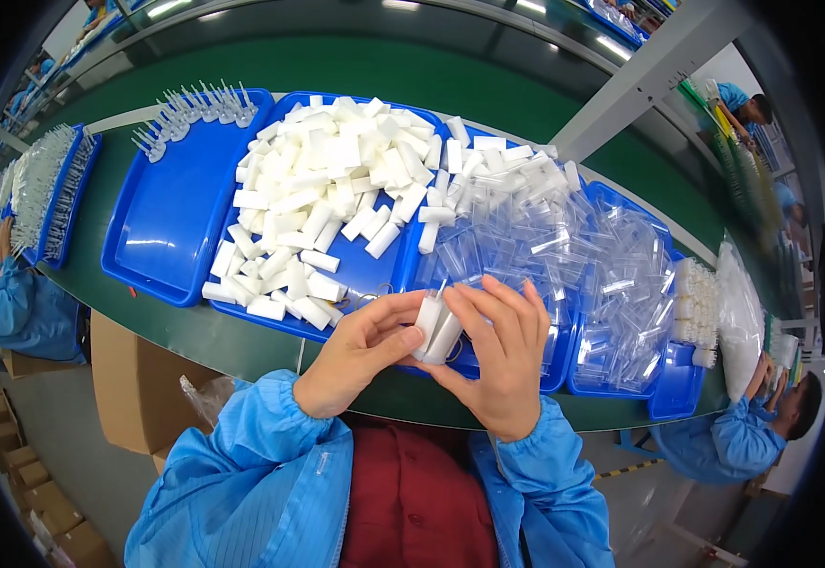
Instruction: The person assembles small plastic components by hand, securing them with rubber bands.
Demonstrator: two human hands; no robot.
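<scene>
**A:** Both hands are up at the near edge of the green belt table (242, 327), meeting right in front of the blue smock. The left hand (355, 355) has thumb and fingers closed around the small white plastic bottles (436, 327), pinched from the left side.

**B:** And the right hand (505, 355) is wrapped in from the other side, fingers curled over the top, thumb underneath. So both hands are clamped on that same little bunch, looks like two or three pieces held upright, with a thin nozzle tip sticking out on top.

**A:** Right behind the hands sits the blue plastic tray heaped with white bottles (374, 275), piled thick toward the far side, scattered loose at the near side.

**B:** To its right, the blue tray of clear plastic caps (554, 364), spilling over into another blue tray further right.

**A:** To the left, a nearly bare blue tray (161, 227) with a row of white nozzle pieces (199, 106) along its far rim.

**B:** Other people in blue smocks are at the belt on both sides.
</scene>
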